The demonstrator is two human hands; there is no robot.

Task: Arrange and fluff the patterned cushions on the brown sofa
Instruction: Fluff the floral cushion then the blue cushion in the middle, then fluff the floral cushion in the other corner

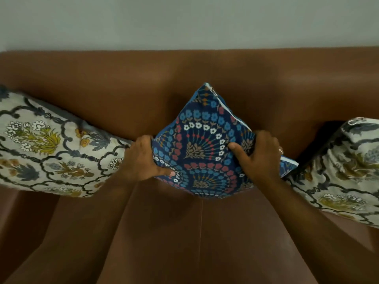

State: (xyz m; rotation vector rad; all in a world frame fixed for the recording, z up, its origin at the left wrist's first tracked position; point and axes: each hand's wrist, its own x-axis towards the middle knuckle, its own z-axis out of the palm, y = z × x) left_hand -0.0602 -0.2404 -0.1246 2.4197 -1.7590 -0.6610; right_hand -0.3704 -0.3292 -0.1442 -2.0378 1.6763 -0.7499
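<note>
A dark blue cushion (202, 144) with red, white and blue flower rings stands on one corner in the middle of the brown sofa (184, 83), its top corner against the backrest. My left hand (143, 158) grips its left side, thumb on the front. My right hand (258, 154) grips its right side, thumb pressed into the fabric. A cream cushion (47, 148) with grey scrollwork and yellow flowers leans at the left. A matching cream cushion (344, 175) leans at the right, partly cut off by the frame edge.
The brown seat (164, 232) stretches below the cushions, with a seam down its middle. A pale wall (184, 21) rises behind the backrest. My forearms reach in from the bottom of the view.
</note>
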